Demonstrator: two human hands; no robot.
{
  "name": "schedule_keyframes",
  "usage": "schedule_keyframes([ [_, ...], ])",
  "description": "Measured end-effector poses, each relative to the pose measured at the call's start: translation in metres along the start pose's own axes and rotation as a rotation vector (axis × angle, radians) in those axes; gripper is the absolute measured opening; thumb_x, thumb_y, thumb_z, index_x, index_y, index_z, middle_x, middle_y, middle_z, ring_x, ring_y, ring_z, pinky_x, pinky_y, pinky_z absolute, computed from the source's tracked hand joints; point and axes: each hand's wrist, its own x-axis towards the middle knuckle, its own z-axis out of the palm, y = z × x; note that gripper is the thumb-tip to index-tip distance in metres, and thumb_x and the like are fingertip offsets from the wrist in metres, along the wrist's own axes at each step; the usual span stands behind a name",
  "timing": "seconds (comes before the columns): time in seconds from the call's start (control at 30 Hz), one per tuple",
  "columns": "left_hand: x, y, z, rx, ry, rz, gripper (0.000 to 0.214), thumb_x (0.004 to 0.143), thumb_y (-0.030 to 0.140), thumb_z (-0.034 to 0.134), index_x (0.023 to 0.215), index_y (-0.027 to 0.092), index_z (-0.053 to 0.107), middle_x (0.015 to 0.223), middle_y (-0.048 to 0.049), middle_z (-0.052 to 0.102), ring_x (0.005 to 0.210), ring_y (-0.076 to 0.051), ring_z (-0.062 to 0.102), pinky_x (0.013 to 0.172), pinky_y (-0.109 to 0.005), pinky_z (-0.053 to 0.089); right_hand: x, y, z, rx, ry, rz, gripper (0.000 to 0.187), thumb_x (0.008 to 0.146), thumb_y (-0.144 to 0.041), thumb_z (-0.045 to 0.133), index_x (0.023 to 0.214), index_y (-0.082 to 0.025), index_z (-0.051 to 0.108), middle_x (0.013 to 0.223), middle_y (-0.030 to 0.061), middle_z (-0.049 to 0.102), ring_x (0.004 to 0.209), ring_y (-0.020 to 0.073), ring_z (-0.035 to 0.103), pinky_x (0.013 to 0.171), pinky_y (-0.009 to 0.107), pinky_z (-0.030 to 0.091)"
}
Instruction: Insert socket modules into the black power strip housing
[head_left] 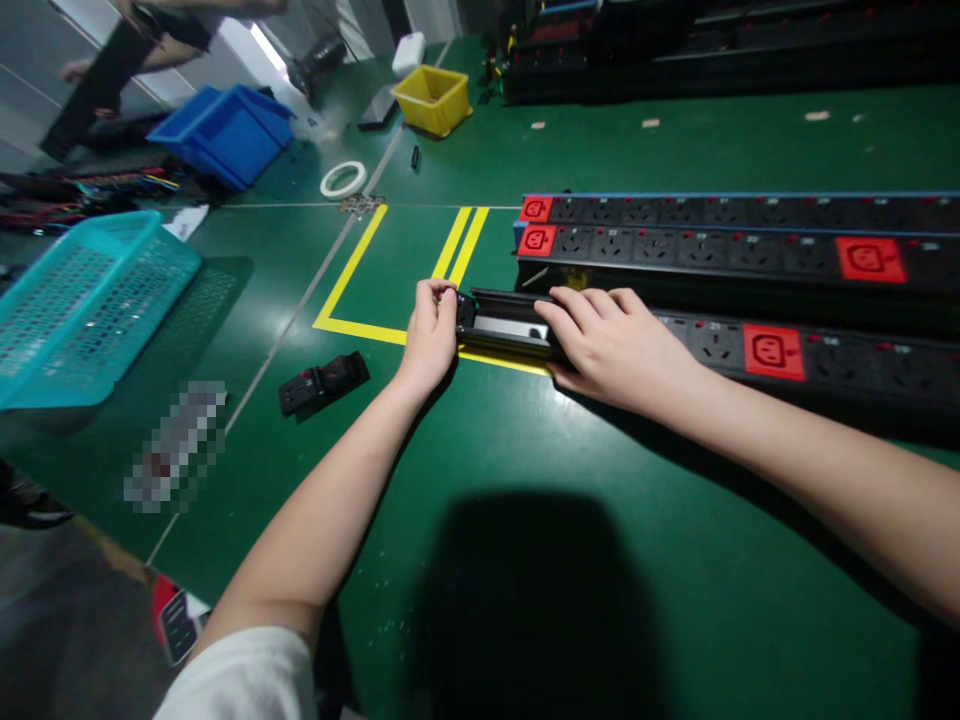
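Observation:
A long black power strip [750,350] with red socket labels lies across the green table [525,500], its left end at the yellow tape lines. My left hand [429,335] is curled round that left end, fingers pinched on the end cap. My right hand [611,345] lies on top of the strip just right of the open end, fingers bent and pressing down on it. Two more black power strips [712,245] lie parallel behind it.
A small black part [322,383] lies on the table left of my hands. A teal basket [82,305], a blue bin [225,130], a yellow bin [433,98] and a tape roll [343,180] stand further back left. Another person stands at top left.

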Motion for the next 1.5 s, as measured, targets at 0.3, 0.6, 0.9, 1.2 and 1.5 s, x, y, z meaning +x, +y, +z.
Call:
schedule_keyframes([
  [0.3, 0.012, 0.001, -0.001, -0.162, 0.010, -0.103, 0.015, 0.098, 0.037, 0.057, 0.096, 0.025, 0.066, 0.100, -0.0033, 0.071, 0.097, -0.018, 0.067, 0.095, -0.031, 0.056, 0.000, 0.000, 0.000, -0.010, 0.023, -0.010, 0.058, 0.100, -0.033, 0.053, 0.150, -0.004, 0.049, 0.148, 0.0278, 0.060, 0.111, 0.0348, 0.061, 0.087, 0.042, 0.036],
  [0.6, 0.012, 0.003, -0.004, -0.214, -0.024, -0.133, 0.028, 0.093, 0.053, 0.061, 0.095, 0.026, 0.068, 0.099, -0.0046, 0.073, 0.097, -0.021, 0.068, 0.092, -0.035, 0.059, 0.000, 0.000, -0.001, 0.010, 0.005, -0.007, 0.058, 0.100, -0.033, 0.054, 0.150, -0.004, 0.049, 0.147, 0.0273, 0.060, 0.112, 0.0345, 0.061, 0.088, 0.042, 0.035],
  [0.9, 0.009, 0.002, 0.001, -0.197, 0.046, -0.115, 0.031, 0.099, 0.055, 0.056, 0.098, 0.026, 0.066, 0.098, -0.0038, 0.071, 0.092, -0.020, 0.067, 0.087, -0.033, 0.057, 0.000, 0.000, 0.000, -0.005, 0.007, -0.014, 0.058, 0.101, -0.034, 0.055, 0.150, -0.004, 0.049, 0.147, 0.0271, 0.060, 0.112, 0.0347, 0.060, 0.088, 0.042, 0.035],
  [1.2, 0.007, -0.007, -0.002, -0.065, 0.058, -0.025, 0.044, 0.103, 0.067, 0.047, 0.102, 0.028, 0.066, 0.102, -0.0046, 0.071, 0.100, -0.020, 0.067, 0.094, -0.032, 0.054, 0.000, 0.000, 0.001, -0.018, 0.017, -0.012, 0.058, 0.100, -0.035, 0.055, 0.149, -0.004, 0.050, 0.147, 0.0269, 0.061, 0.111, 0.0342, 0.060, 0.088, 0.042, 0.035],
  [1.5, 0.004, 0.000, -0.002, -0.055, 0.017, 0.043, 0.050, 0.105, 0.068, 0.038, 0.106, 0.029, 0.069, 0.107, -0.0057, 0.071, 0.102, -0.022, 0.065, 0.095, -0.036, 0.053, 0.000, 0.000, 0.000, -0.049, 0.008, -0.017, 0.058, 0.101, -0.035, 0.055, 0.150, -0.005, 0.049, 0.148, 0.0265, 0.060, 0.111, 0.0350, 0.061, 0.086, 0.042, 0.035],
])
